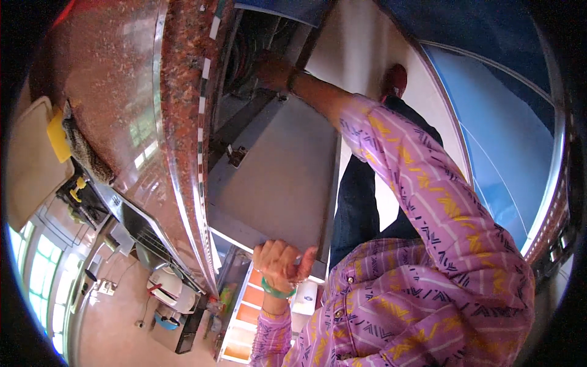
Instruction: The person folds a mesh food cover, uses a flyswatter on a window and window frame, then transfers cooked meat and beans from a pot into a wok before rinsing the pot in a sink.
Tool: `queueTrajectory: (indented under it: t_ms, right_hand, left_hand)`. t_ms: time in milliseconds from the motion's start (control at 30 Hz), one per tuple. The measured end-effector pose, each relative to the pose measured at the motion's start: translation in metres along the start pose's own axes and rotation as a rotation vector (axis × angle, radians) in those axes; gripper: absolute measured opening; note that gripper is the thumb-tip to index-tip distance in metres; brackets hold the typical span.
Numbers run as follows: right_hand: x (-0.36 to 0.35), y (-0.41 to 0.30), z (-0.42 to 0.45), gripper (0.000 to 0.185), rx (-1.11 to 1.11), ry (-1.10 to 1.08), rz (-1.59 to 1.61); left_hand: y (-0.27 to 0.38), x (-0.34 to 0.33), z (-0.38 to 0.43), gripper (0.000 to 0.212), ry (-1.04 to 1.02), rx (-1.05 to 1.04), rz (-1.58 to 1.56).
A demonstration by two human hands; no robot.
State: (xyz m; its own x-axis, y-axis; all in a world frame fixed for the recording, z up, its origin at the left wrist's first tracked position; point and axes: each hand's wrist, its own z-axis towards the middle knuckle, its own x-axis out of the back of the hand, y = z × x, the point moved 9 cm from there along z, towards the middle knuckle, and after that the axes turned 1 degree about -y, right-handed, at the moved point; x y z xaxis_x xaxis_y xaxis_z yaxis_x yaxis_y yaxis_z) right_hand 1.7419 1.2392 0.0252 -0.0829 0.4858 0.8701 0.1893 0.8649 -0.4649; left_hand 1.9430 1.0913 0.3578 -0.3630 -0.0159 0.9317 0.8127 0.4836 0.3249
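Note:
My left hand [279, 264], with a green bangle at its wrist, is curled over the edge of an open grey cabinet door [279, 174]. The thumb of that hand points out to the side. Metal hinges [238, 156] show on the door's inner face. My right hand [273, 71] reaches into the dark cabinet interior [229, 105], near curved items [243, 55] that look like stacked dishes or cookware. Shadow and blur hide its fingers, so I cannot tell whether it holds anything.
A red-brown granite countertop [124, 82] runs along the left, bearing a patterned cloth [87, 151]. Blue cabinet fronts [513, 137] stand at the right. My foot in a red shoe [394, 80] is on the pale floor. Orange-and-white shelving [243, 316] stands below.

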Motion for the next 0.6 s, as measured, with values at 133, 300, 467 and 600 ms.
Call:
queueTrajectory:
  t_ms: [133,300,467,600]
  right_hand:
    - [-0.007,-0.029,0.035,0.054,-0.019,0.125,-0.098]
    - [-0.042,-0.002,0.078,0.054,-0.169,0.293,0.005]
    - [-0.066,-0.013,0.063,0.047,-0.029,0.176,0.015]
    - [-0.107,0.024,0.063,0.043,-0.015,0.1,-0.013]
  left_hand:
    - [-0.002,0.003,0.0,0.039,0.02,0.073,-0.06]
    - [-0.009,-0.001,0.008,0.037,0.006,0.101,-0.045]
    - [-0.014,-0.001,0.011,0.025,-0.084,0.289,-0.267]
    - [-0.026,-0.016,0.043,0.028,-0.397,0.614,-0.693]
